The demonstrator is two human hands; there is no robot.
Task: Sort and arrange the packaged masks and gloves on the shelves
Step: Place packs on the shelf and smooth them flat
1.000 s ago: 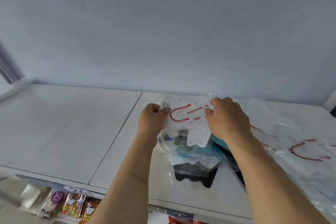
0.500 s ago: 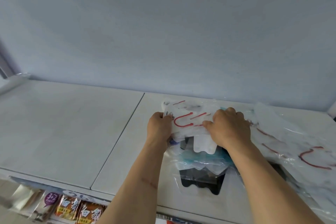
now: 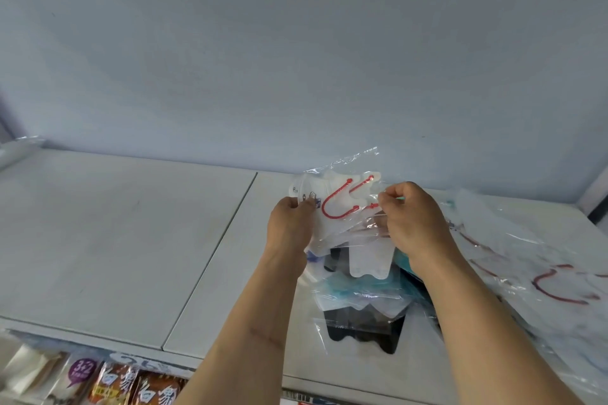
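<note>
— So, which step?
— Both my left hand point(image 3: 291, 223) and right hand point(image 3: 409, 217) pinch the white mask packet point(image 3: 342, 207) above the pile point(image 3: 362, 299), probably sorting.
— Next?
— Lay it left of the pile.

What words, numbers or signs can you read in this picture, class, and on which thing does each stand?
"3+2" on the purple round label of a snack packet below the shelf.
"白象" in white on the two orange-brown snack packets beside it.
Small blue print on the clear-wrapped white mask with red ear loops, held by left hand and right hand: too blurred to read.
</note>
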